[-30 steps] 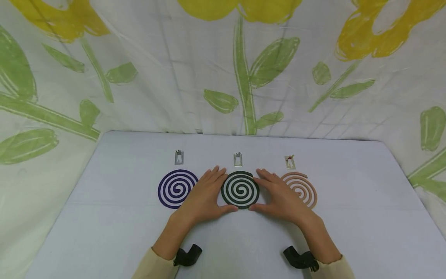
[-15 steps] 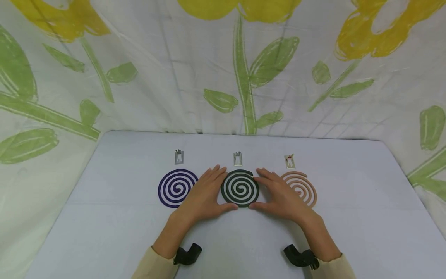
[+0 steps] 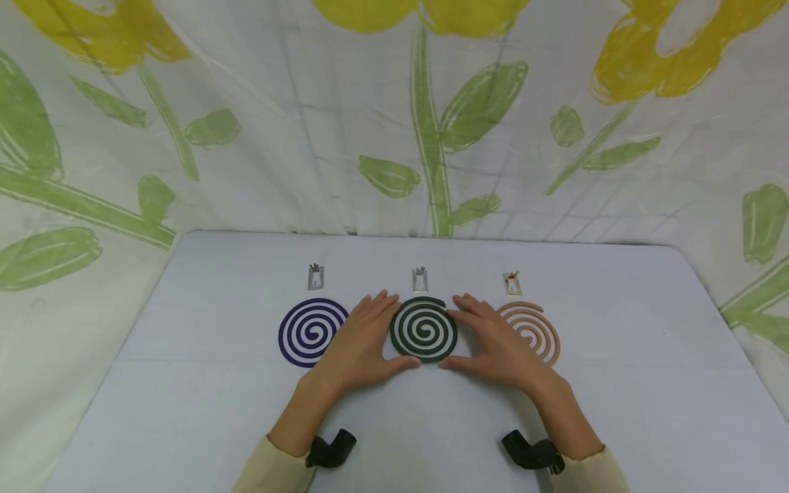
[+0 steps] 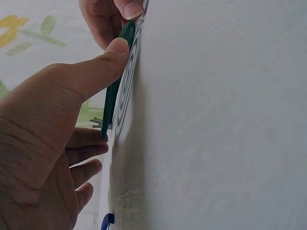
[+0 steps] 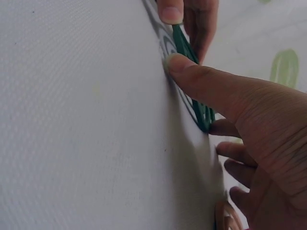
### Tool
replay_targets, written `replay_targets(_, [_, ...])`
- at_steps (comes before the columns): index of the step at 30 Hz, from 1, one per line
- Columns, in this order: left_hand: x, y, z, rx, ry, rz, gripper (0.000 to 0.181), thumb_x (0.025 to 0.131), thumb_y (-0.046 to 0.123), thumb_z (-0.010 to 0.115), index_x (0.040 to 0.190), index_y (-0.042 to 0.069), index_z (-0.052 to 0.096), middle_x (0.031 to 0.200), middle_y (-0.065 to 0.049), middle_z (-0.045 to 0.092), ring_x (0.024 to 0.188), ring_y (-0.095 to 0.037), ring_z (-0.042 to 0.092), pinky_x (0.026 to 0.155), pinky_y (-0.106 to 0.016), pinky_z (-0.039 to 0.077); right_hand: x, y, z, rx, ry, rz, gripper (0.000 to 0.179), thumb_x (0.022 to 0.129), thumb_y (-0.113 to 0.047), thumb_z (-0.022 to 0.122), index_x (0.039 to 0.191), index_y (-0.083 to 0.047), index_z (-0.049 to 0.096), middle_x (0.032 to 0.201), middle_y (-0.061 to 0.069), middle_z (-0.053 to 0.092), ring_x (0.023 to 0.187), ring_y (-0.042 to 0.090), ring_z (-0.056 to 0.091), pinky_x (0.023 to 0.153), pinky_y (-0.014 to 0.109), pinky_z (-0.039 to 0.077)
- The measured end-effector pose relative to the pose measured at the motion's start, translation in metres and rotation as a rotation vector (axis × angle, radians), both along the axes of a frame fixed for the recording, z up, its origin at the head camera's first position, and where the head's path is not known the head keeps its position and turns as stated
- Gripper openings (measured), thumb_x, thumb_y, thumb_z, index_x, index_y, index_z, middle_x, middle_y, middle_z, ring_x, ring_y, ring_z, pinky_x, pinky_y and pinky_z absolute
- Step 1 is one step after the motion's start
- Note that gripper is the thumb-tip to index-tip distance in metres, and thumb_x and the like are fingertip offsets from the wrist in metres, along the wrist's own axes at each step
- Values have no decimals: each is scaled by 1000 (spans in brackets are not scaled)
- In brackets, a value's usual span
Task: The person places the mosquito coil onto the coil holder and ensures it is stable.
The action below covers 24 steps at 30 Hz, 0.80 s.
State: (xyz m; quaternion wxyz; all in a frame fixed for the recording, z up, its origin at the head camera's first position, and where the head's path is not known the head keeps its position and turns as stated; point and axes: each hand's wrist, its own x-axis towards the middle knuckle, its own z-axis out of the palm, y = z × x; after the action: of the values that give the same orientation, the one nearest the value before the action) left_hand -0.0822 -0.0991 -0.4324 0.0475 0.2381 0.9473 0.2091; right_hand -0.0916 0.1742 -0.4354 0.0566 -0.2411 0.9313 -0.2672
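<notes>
Over the white table (image 3: 425, 428), part-curled hands (image 3: 360, 346) (image 3: 496, 346) pinch a green coil (image 3: 424, 331).

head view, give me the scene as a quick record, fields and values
green coil: between both hands, appearing raised off the table in the wrist views
left hand: gripping its left edge
right hand: gripping its right edge
purple coil: partly hidden by left hand
orange coil: partly hidden by right hand
small metal-looking pieces: three, one beyond each coil
table: white
</notes>
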Motion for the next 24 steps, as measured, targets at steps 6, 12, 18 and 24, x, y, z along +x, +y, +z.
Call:
replay_targets(6, [0,0,0,-4,1,9,97,89,64,75,157,0,47,162,-16,50,160,-33,36,137,-46,22,0,0,-1,-17,-16,-10,82,81,-44,91,146,-5,62,165,18,46,159,44,33,127,66,34])
replay_targets(12, [-1,0,-1,24,-9,9,98,89,62,77,157,-1,45,161,-17,51,158,-33,39,137,-45,23,0,0,0,-34,-39,-15,82,81,-43,91,147,-4,60,165,18,46,158,44,34,125,65,37])
replay_targets(18, [-1,0,-1,67,19,22,94,86,62,80,154,4,49,153,-13,57,148,-32,51,134,-47,31,-1,-1,1,-67,-43,-12,85,81,-40,92,149,-3,58,164,18,48,155,43,41,122,63,42])
replay_targets(24, [-1,-1,0,77,31,39,95,85,62,81,154,5,50,149,-14,60,142,-31,54,125,-49,43,-2,-2,1,-92,-20,-6,83,80,-37,93,148,-4,58,154,18,58,148,40,51,119,60,47])
